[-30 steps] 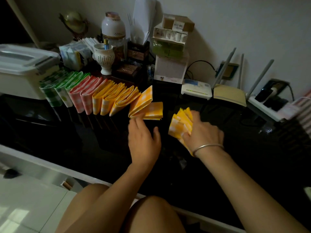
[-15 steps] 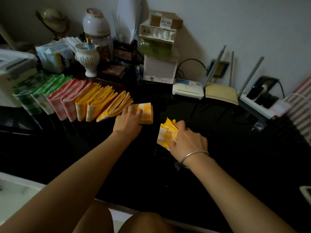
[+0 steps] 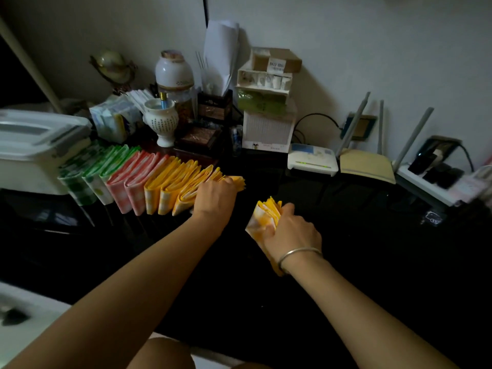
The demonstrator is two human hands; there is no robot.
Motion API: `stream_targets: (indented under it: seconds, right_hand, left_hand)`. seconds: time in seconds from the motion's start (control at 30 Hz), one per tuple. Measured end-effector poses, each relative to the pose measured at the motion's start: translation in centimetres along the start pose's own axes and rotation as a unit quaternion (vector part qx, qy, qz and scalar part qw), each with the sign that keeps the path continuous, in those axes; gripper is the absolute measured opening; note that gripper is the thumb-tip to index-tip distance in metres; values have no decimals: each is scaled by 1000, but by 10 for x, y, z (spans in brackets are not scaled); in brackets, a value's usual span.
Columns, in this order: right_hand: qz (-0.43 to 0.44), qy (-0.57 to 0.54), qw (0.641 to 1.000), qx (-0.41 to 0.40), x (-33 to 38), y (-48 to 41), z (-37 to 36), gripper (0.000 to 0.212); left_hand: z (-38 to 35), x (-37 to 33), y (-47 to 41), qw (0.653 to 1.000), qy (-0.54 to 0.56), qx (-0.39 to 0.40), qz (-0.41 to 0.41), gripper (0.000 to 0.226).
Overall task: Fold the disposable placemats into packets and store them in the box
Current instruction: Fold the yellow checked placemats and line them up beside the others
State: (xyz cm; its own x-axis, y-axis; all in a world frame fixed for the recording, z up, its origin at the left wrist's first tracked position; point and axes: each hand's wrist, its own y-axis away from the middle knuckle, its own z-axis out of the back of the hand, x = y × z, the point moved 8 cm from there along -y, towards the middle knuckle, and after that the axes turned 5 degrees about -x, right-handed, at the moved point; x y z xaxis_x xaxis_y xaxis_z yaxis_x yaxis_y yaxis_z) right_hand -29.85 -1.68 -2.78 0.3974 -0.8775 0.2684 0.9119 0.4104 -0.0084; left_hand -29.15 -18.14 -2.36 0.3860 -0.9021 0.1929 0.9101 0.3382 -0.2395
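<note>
On glossy table (image 3: 346, 262): left hand (image 3: 214, 198) clasps end packet (image 3: 238, 181); right hand (image 3: 291, 233) grips checked packet (image 3: 262, 214).

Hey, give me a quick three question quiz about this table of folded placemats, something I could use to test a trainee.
1. True or false: the right hand holds a pink packet.
2. In the row of packets, which colour stands nearest the white box? A yellow, B pink, C green.
3. Fill in: the left hand rests on the row's last ____ packet.
Key: 1 false, it holds a yellow packet; 2 C; 3 yellow.
</note>
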Motion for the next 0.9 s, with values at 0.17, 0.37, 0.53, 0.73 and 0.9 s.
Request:
stream_targets:
  seconds: [0.17,0.37,0.53,0.73,0.9]
  right_hand:
    - [-152,-180,970,66,14,-23,-15,47]
    - [-296,-318,897,83,44,-52,-40,53]
    - [-293,-335,891,94,76,-71,-52,71]
    - [-272,-313,909,47,96,-71,-63,103]
    - [-252,-261,930,56,107,-74,-61,116]
  left_hand:
    - [2,41,-10,986,129,39,101,27]
    - [1,74,-14,972,191,21,134,29]
    - [3,82,-9,961,255,-3,109,30]
    - [34,162,23,930,233,-201,202,21]
    - [-7,263,53,902,188,-133,365,39]
